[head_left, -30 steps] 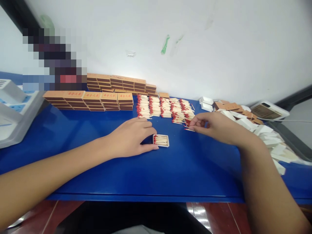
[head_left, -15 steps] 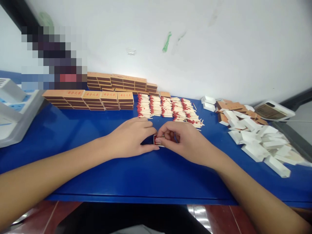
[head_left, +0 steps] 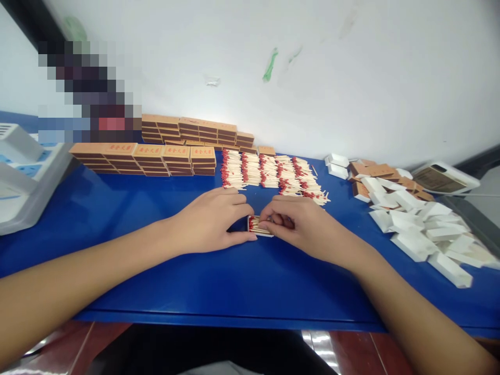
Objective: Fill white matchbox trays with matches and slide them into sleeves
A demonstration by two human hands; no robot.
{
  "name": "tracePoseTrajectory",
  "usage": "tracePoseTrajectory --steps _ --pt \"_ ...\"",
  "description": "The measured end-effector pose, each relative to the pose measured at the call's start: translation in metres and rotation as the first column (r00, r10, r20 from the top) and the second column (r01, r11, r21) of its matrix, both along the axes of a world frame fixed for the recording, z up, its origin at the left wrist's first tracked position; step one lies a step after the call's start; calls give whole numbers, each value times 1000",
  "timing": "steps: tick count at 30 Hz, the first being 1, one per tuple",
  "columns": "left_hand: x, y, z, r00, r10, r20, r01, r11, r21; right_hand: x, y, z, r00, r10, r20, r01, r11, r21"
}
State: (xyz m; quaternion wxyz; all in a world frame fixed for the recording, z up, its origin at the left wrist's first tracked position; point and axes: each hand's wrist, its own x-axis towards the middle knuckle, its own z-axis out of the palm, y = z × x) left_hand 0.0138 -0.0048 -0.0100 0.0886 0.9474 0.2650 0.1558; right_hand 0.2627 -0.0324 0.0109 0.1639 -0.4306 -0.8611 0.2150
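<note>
A small white matchbox tray [head_left: 260, 234] lies on the blue table, with red-headed matches [head_left: 253, 225] in its left part. My left hand [head_left: 213, 221] rests palm down, thumb and forefinger closed about the tray's left end. Over the right part of the tray is my right hand [head_left: 299, 226], its thumb and curled fingers pinched on matches there. Those fingers hide the tray's right end. Just beyond both hands lie loose matches [head_left: 269, 172] in several rows.
Stacked closed matchboxes [head_left: 156, 159] stand at the back left. On the right are heaped white trays [head_left: 414, 229] and brown sleeves [head_left: 375, 171], beside a white device with a display [head_left: 445, 177]. A white and blue plastic holder [head_left: 35, 192] stands at the left edge.
My right hand has shifted slightly right along the tray, uncovering more matches in it. My left hand keeps its hold. The whole view has shifted a little.
</note>
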Motion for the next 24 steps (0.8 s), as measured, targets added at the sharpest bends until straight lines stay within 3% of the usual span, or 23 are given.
tracePoseTrajectory --steps 10,24 --pt "0 0 1 1000 7 -14 -7 1000 -9 3 -2 5 997 4 83 -9 998 63" --pt "0 0 1 1000 8 -6 -8 1000 -21 4 -4 3 994 -6 111 10 999 -34"
